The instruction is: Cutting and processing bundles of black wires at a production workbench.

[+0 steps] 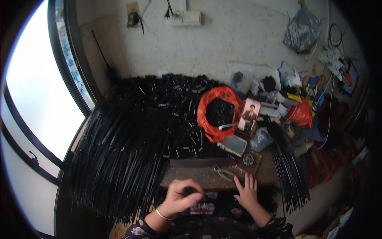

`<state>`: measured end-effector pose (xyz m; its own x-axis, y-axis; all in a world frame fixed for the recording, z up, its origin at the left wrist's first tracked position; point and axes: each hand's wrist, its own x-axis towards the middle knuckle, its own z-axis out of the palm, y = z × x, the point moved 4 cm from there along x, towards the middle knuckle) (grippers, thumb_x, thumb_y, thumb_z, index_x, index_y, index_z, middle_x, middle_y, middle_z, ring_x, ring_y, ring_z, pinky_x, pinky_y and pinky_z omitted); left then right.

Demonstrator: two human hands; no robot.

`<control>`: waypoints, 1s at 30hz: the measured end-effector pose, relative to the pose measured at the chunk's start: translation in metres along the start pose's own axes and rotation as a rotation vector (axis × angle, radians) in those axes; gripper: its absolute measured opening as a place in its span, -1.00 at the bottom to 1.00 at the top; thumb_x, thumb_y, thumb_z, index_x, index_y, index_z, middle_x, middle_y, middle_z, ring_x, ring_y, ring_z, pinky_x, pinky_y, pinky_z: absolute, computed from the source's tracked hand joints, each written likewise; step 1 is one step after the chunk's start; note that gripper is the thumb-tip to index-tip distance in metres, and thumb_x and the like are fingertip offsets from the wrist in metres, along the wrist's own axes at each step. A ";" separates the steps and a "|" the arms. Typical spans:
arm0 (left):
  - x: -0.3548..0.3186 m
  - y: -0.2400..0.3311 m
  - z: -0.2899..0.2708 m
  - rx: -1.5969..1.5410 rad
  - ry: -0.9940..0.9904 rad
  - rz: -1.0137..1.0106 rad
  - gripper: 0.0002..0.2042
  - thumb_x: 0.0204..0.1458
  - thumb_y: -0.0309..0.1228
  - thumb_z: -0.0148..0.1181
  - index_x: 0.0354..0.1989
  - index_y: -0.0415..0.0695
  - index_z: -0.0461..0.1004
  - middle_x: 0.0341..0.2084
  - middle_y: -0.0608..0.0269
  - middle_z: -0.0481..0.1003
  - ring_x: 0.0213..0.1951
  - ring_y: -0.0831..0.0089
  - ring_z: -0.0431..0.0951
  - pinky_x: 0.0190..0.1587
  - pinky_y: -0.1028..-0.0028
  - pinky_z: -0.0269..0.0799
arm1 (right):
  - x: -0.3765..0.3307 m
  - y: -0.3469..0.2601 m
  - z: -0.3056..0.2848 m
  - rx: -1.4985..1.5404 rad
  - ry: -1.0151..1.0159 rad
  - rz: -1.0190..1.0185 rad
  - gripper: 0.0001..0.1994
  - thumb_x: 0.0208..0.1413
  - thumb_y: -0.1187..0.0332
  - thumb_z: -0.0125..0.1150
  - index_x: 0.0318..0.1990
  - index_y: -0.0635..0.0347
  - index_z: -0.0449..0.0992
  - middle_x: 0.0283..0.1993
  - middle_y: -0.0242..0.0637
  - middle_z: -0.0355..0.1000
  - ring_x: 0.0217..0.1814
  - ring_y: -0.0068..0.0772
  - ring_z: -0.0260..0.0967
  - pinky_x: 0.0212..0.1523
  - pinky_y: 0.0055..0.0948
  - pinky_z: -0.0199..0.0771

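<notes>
My left hand (179, 198) is curled in front of the table's near edge, its thumb and fingers closed round a small black piece (188, 191) whose kind I cannot make out. To its right, my right hand (248, 194) holds nothing and has its fingers spread at the table edge. Just beyond those fingertips lies a pair of metal pincers (224, 174). A round spiky cluster of small metal pieces (248, 160) sits on a tray behind them. Long thin black strips (119, 159) hang in a thick bundle over the front edge at the left.
Small black pieces (175, 97) with pale marks heap across the table. Behind the pincers stand a red plastic bag (203, 119) of black pieces and a phone (250, 112) with a lit screen. A second strip bundle (289, 175) hangs at right, below clutter and cords.
</notes>
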<state>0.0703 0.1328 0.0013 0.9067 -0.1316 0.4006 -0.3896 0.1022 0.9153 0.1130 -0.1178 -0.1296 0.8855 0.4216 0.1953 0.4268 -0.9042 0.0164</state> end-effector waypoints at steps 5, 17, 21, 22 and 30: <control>0.019 -0.010 0.017 -0.016 0.013 0.028 -0.62 0.06 -0.15 -0.04 -0.39 -0.30 0.47 -0.74 0.37 0.34 -0.68 0.69 0.26 -0.61 0.67 0.09 | -0.009 -0.002 0.028 0.708 -0.280 0.210 -0.68 -0.11 0.54 0.10 -0.12 0.08 0.40 -0.04 -0.23 0.18 -0.16 -0.31 0.27 -0.22 -0.33 0.35; 0.004 -0.006 -0.009 0.027 0.401 0.041 -0.49 0.14 -0.09 -0.21 -0.23 -0.37 0.46 -0.68 0.41 0.34 -0.60 0.71 0.27 -0.51 0.71 0.12 | -0.010 -0.070 -0.180 0.315 0.366 -0.394 -0.80 -0.46 0.37 0.34 -0.56 0.14 0.49 -0.12 -0.45 0.31 -0.02 -0.15 0.14 -0.08 -0.10 0.01; 0.001 0.000 -0.012 0.049 0.421 0.066 -0.50 0.13 -0.09 -0.20 -0.23 -0.38 0.46 -0.69 0.40 0.34 -0.61 0.70 0.27 -0.53 0.70 0.10 | -0.005 -0.056 -0.179 0.361 0.392 -0.509 -0.78 -0.33 0.44 0.32 -0.43 0.25 0.51 -0.13 -0.31 0.36 -0.12 -0.18 0.31 -0.23 -0.32 0.29; 0.001 0.002 -0.012 0.018 0.393 0.075 -0.50 0.13 -0.09 -0.19 -0.23 -0.38 0.46 -0.70 0.39 0.35 -0.62 0.70 0.27 -0.54 0.70 0.09 | -0.006 -0.049 -0.175 0.536 0.379 -0.559 -0.77 -0.25 0.48 0.31 -0.34 0.31 0.50 -0.11 -0.20 0.37 -0.19 -0.20 0.40 -0.32 -0.45 0.42; 0.006 0.010 0.004 0.160 0.253 0.050 -0.68 0.00 -0.30 0.02 -0.23 -0.34 0.46 -0.71 0.39 0.35 -0.62 0.68 0.29 -0.52 0.68 0.17 | -0.026 -0.083 -0.075 1.949 -1.139 -0.001 -0.73 0.05 0.30 0.12 -0.19 0.31 0.32 -0.41 -0.20 0.41 -0.57 -0.47 0.36 -0.54 -0.57 0.37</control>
<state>0.0708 0.1291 0.0132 0.8896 0.1215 0.4403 -0.4366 -0.0573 0.8978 0.0409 -0.0588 -0.0629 0.2849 0.9169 -0.2794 -0.6002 -0.0566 -0.7979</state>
